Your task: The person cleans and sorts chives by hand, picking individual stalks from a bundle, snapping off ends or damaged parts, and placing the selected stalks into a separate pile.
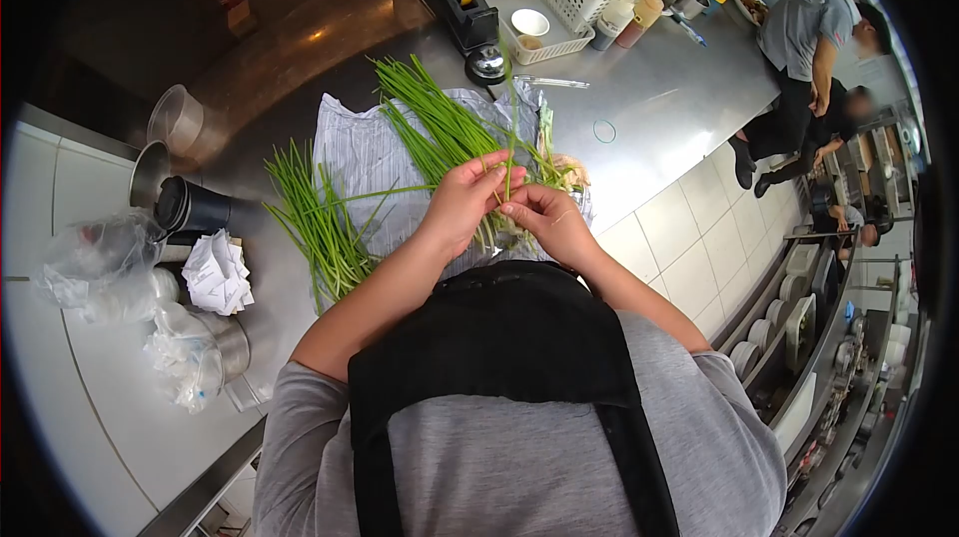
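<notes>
On my feed, the left hand (463,199) and right hand (551,222) are drawn narrow, fingertips apparently pinching a thin green stalk (508,175) between them. Just beyond the hands, a green bunch (430,117) lies on the striped cloth (350,152); a second bunch (315,227) sits to their left. I'd handle one stalk at a time, pinching lightly, close together, to avoid bruising.

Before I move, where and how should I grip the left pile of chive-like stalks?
Probably around the pile of stalks at mid-length, from its left: they lie long, thin and roughly side by side, while the left forearm crowds its right.
</notes>
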A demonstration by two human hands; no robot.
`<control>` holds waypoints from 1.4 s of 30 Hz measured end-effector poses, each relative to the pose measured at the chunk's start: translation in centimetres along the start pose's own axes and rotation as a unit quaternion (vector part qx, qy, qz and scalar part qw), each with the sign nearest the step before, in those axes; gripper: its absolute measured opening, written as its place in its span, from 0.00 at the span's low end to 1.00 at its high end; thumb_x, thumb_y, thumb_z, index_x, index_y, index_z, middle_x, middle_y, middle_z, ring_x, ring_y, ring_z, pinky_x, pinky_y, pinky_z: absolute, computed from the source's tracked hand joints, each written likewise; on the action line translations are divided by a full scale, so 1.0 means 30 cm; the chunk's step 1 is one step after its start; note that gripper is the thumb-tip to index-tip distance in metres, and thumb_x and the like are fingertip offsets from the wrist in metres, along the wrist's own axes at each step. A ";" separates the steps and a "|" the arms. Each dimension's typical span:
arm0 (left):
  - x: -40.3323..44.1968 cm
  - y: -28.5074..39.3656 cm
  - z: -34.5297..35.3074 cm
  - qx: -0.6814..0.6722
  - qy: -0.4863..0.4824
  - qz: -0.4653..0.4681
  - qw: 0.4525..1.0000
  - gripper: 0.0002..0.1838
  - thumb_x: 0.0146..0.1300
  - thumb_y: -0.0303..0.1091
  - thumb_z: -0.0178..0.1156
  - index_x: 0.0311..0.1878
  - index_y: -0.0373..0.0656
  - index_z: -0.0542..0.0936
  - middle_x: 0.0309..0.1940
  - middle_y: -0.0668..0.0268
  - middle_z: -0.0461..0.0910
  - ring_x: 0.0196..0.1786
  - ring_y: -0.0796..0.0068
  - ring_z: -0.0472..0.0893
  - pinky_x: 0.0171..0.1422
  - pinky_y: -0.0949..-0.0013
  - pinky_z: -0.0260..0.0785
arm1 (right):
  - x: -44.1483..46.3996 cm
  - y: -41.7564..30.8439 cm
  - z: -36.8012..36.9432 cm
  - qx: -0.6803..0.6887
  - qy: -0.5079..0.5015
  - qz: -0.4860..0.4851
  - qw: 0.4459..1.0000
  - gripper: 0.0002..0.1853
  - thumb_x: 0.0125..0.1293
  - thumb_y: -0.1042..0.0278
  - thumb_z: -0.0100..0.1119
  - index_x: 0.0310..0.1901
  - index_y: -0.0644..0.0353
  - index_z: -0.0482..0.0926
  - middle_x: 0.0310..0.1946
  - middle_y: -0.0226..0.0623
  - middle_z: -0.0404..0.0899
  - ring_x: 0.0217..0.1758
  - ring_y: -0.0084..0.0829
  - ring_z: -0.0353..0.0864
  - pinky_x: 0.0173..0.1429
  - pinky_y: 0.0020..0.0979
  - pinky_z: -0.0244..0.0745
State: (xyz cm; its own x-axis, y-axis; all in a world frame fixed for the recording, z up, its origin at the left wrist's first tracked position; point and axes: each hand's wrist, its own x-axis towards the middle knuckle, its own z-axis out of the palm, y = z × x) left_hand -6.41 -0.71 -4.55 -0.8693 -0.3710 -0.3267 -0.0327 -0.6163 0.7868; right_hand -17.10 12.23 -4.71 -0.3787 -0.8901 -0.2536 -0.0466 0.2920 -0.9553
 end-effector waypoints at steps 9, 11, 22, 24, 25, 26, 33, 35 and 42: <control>0.018 -0.019 -0.004 -0.032 0.028 0.021 0.999 0.16 0.72 0.31 0.50 0.60 0.37 0.72 0.47 0.65 0.78 0.51 0.76 0.77 0.57 0.72 0.69 | 0.002 0.009 0.015 0.039 0.022 -0.003 0.999 0.08 0.70 0.68 0.54 0.39 0.62 0.79 0.27 0.21 0.74 0.30 0.13 0.66 0.36 0.21 0.64; 0.024 -0.026 -0.008 -0.035 0.033 0.029 0.998 0.16 0.72 0.31 0.50 0.59 0.37 0.73 0.44 0.66 0.78 0.49 0.76 0.77 0.56 0.72 0.69 | 0.010 0.020 0.013 0.040 0.029 -0.001 0.999 0.06 0.69 0.70 0.55 0.39 0.62 0.79 0.27 0.20 0.73 0.30 0.12 0.65 0.34 0.20 0.63; 0.015 -0.049 -0.034 -0.140 0.021 0.021 0.990 0.15 0.72 0.34 0.51 0.57 0.39 0.74 0.37 0.70 0.75 0.44 0.78 0.76 0.52 0.73 0.70 | 0.029 0.044 -0.066 0.447 0.140 0.114 0.876 0.08 0.70 0.63 0.50 0.38 0.56 0.76 0.25 0.26 0.72 0.25 0.20 0.67 0.30 0.23 0.61; 0.013 -0.046 -0.044 -0.141 0.022 0.019 0.990 0.15 0.72 0.34 0.51 0.57 0.39 0.74 0.38 0.70 0.75 0.44 0.78 0.76 0.52 0.73 0.70 | 0.025 0.048 -0.093 0.307 0.150 0.046 0.939 0.10 0.71 0.67 0.50 0.48 0.59 0.78 0.25 0.28 0.75 0.25 0.22 0.69 0.33 0.23 0.66; 0.008 -0.045 -0.047 -0.141 0.023 0.016 0.990 0.15 0.72 0.34 0.51 0.57 0.39 0.74 0.38 0.70 0.75 0.44 0.78 0.76 0.51 0.73 0.70 | 0.018 0.054 -0.103 0.307 0.151 0.047 0.939 0.10 0.71 0.67 0.50 0.48 0.59 0.78 0.25 0.28 0.75 0.25 0.22 0.69 0.33 0.23 0.66; 0.004 -0.043 -0.050 -0.142 0.025 0.014 0.989 0.15 0.72 0.34 0.51 0.57 0.39 0.74 0.38 0.70 0.75 0.44 0.78 0.76 0.51 0.73 0.70 | 0.007 0.056 -0.112 0.091 0.172 -0.023 0.981 0.11 0.70 0.68 0.52 0.51 0.60 0.77 0.27 0.31 0.77 0.28 0.26 0.73 0.36 0.26 0.69; -0.013 -0.036 -0.073 -0.124 0.027 0.014 0.992 0.15 0.71 0.34 0.52 0.58 0.40 0.74 0.40 0.69 0.75 0.44 0.78 0.75 0.50 0.73 0.70 | -0.023 0.024 -0.143 -0.411 0.204 -0.213 0.863 0.16 0.60 0.79 0.55 0.51 0.58 0.78 0.37 0.42 0.80 0.43 0.42 0.77 0.50 0.39 0.71; -0.028 -0.040 -0.082 -0.110 0.024 0.018 0.993 0.15 0.71 0.34 0.52 0.58 0.40 0.74 0.40 0.69 0.75 0.43 0.78 0.75 0.50 0.74 0.70 | -0.021 0.019 -0.151 -0.412 0.191 -0.203 0.867 0.16 0.59 0.81 0.53 0.50 0.58 0.78 0.37 0.39 0.80 0.43 0.40 0.78 0.49 0.39 0.71; -0.107 -0.041 -0.105 -0.065 0.031 0.021 0.997 0.16 0.72 0.33 0.51 0.59 0.38 0.73 0.41 0.69 0.74 0.39 0.80 0.72 0.47 0.75 0.67 | 0.001 -0.040 -0.146 -0.347 0.203 -0.209 0.892 0.16 0.57 0.84 0.50 0.45 0.56 0.78 0.33 0.33 0.79 0.41 0.35 0.78 0.46 0.36 0.67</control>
State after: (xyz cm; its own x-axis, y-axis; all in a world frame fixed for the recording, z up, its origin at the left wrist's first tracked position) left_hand -2.03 -0.96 -6.13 -0.8360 -0.4386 -0.3297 0.0707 -0.6819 0.7280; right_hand -21.10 13.38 -2.90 -0.4919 -0.8125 0.3128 -0.7686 0.2366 -0.5943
